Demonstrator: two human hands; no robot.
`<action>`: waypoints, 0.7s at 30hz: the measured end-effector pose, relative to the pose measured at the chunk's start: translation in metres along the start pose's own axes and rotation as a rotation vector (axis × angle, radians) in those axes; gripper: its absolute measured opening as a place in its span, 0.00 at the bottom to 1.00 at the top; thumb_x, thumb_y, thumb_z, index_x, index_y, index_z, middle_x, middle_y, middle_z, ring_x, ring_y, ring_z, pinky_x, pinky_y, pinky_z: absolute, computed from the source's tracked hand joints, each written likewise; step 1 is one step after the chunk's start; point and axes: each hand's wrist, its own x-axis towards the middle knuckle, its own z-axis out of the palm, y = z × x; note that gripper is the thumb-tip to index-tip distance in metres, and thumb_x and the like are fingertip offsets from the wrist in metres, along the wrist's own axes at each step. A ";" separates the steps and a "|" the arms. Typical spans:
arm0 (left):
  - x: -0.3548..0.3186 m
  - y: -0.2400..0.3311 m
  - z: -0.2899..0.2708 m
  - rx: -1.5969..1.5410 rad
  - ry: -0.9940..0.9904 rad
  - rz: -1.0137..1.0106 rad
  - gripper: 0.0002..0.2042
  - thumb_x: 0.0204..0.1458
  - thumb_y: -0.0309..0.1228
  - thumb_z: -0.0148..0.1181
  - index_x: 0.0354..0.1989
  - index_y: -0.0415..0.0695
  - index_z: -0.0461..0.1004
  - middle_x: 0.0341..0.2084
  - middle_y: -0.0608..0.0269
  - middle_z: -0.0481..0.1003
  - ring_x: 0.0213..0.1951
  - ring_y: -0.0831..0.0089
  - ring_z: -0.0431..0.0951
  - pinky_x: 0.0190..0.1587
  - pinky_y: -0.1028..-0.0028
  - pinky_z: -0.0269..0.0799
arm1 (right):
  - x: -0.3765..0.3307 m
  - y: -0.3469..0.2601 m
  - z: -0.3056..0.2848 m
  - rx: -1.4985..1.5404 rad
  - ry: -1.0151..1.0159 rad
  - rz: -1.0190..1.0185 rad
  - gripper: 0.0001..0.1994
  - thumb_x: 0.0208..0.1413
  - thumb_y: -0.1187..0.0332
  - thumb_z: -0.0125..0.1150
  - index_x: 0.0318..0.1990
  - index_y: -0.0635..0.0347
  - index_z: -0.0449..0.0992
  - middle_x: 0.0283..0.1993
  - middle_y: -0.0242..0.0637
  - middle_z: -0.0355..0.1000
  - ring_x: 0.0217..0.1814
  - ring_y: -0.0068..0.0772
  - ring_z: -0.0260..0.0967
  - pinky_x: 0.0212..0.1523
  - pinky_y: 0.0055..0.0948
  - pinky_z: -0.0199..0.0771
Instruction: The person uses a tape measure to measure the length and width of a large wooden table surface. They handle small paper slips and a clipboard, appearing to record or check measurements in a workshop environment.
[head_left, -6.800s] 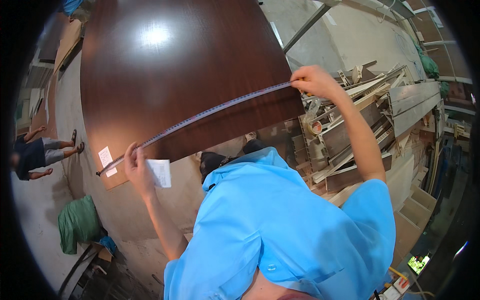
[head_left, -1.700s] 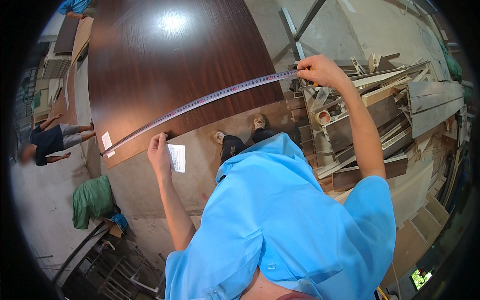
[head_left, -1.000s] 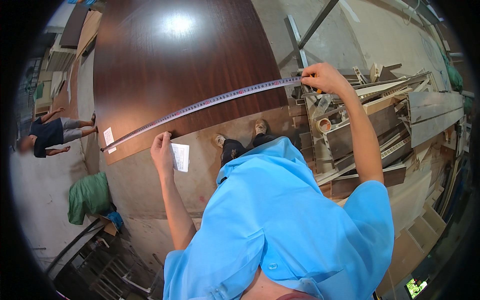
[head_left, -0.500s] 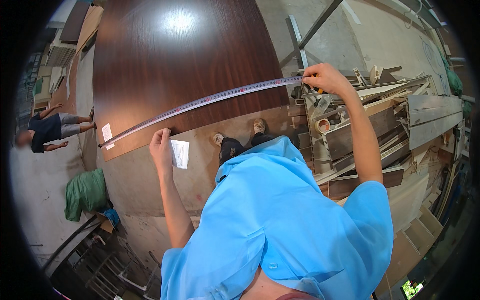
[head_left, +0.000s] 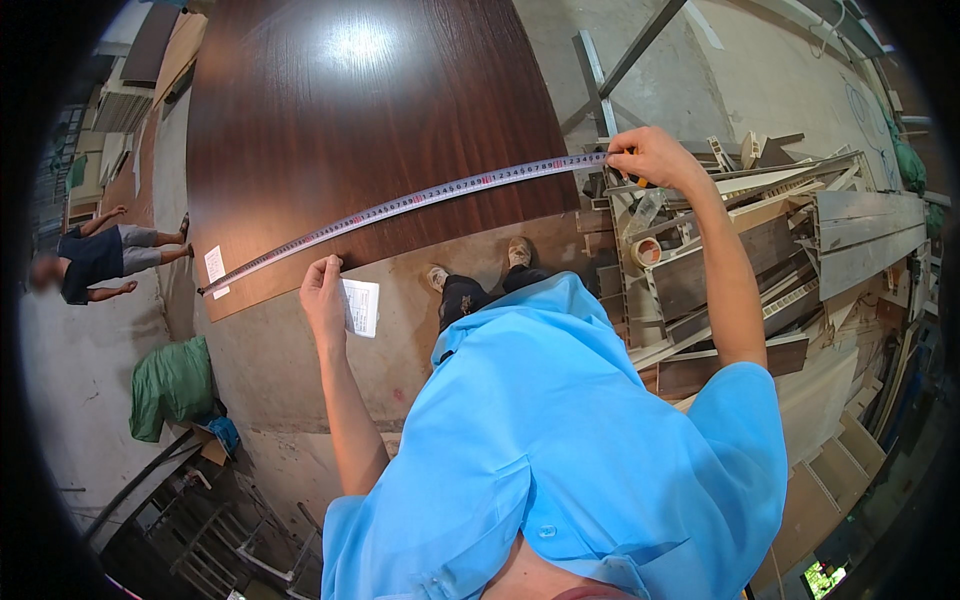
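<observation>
A dark brown wood-grain panel stretches away in front of me. A steel tape measure is drawn out across its near part, with its far-left end hooked at the panel's left edge. My right hand grips the tape measure beyond the right edge; a bit of orange and black shows under the fingers. My left hand is closed in a pinch by the panel's near edge, a white printed paper hanging from it. A small dark thing at its fingertips is too small to make out.
White labels lie on the panel's left corner. Scrap boards and strips are piled at right, with a tape roll. Metal bars stand beyond. At left are another person and a green sack.
</observation>
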 end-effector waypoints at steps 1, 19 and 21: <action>0.000 0.000 0.000 0.002 -0.005 0.016 0.13 0.68 0.38 0.63 0.41 0.39 0.80 0.26 0.78 0.71 0.28 0.90 0.64 0.29 0.82 0.58 | 0.000 0.000 0.000 0.000 0.002 -0.003 0.15 0.58 0.57 0.65 0.42 0.60 0.84 0.25 0.41 0.76 0.29 0.37 0.73 0.34 0.36 0.72; 0.001 -0.001 0.000 0.012 0.007 0.015 0.13 0.68 0.37 0.63 0.42 0.38 0.81 0.28 0.76 0.73 0.29 0.89 0.66 0.31 0.82 0.60 | -0.002 -0.001 0.001 -0.003 0.025 -0.020 0.15 0.58 0.58 0.64 0.41 0.61 0.84 0.26 0.41 0.76 0.29 0.38 0.73 0.34 0.37 0.72; 0.001 -0.001 0.000 0.024 0.025 -0.019 0.12 0.67 0.37 0.63 0.41 0.38 0.81 0.28 0.76 0.74 0.29 0.89 0.66 0.31 0.82 0.61 | -0.001 -0.001 0.000 0.007 0.012 -0.012 0.15 0.58 0.58 0.64 0.41 0.61 0.84 0.25 0.41 0.76 0.28 0.37 0.73 0.34 0.37 0.72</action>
